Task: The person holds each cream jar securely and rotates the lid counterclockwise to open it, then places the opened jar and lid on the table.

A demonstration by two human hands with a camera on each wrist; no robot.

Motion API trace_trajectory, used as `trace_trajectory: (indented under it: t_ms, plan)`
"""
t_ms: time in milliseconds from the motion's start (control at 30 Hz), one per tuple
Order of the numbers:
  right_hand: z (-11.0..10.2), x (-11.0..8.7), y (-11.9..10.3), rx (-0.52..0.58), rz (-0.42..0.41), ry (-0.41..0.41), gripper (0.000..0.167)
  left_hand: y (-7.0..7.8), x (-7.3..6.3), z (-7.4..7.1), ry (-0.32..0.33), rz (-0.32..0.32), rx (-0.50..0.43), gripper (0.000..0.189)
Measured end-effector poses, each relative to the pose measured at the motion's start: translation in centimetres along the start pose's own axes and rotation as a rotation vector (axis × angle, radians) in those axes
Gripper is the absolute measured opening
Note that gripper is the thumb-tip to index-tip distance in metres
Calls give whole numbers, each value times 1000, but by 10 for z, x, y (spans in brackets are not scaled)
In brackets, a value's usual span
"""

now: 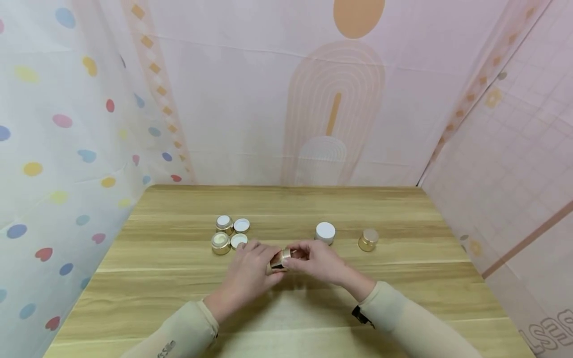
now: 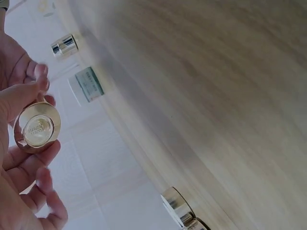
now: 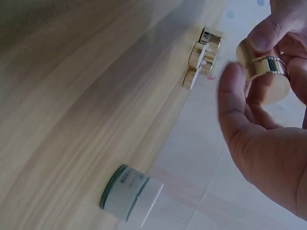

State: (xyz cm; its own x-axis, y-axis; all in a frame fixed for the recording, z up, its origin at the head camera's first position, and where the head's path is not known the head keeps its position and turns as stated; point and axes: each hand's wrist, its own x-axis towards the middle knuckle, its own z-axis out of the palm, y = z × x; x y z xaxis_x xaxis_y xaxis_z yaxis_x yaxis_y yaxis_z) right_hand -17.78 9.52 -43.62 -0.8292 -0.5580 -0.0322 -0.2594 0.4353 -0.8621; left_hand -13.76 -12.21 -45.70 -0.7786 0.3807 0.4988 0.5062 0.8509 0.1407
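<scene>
Jar (image 1: 278, 260), gold and tipped onto its side, is held off a wooden table (image 1: 147, 278) between two hands, its lettered base facing the left wrist camera. A slip looks the likeliest mishap: the polished wall offers little purchase, and uneven pressure could send it dropping, while a stray knuckle might nudge the nearer lid (image 1: 239, 240), just beyond the left hand (image 1: 250, 268). That hand curls thumb and fingers around the base end; the right hand (image 1: 320, 259) pinches the other end with thumb and fingers, its wrist slanting in from the right. Whether the jar's top is loose cannot be told. Farther out stand two lidless jars (image 1: 220, 246) at left, beside the nearer lid and a farther lid (image 1: 241, 225); at right, a white jar (image 1: 325, 231) and a closed gold jar (image 1: 368, 241).
</scene>
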Motion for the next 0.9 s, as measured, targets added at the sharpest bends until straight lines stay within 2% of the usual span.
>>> trace_trajectory:
  t_ms: [167, 400, 667, 900]
  plan:
    - [-5, -1, 0, -9, -20, -46, 37, -3, 4, 1, 36, 22, -3, 41]
    - [-8, 0, -1, -66, -27, -13, 35, -7, 13, 0, 22, 52, -75, 42]
    - [-7, 1, -2, -105, -67, 13, 36, -12, 17, -2, 29, 98, -104, 47]
    - [-6, 0, -3, -181, -158, 22, 40, -15, 16, -2, 20, 137, -133, 43]
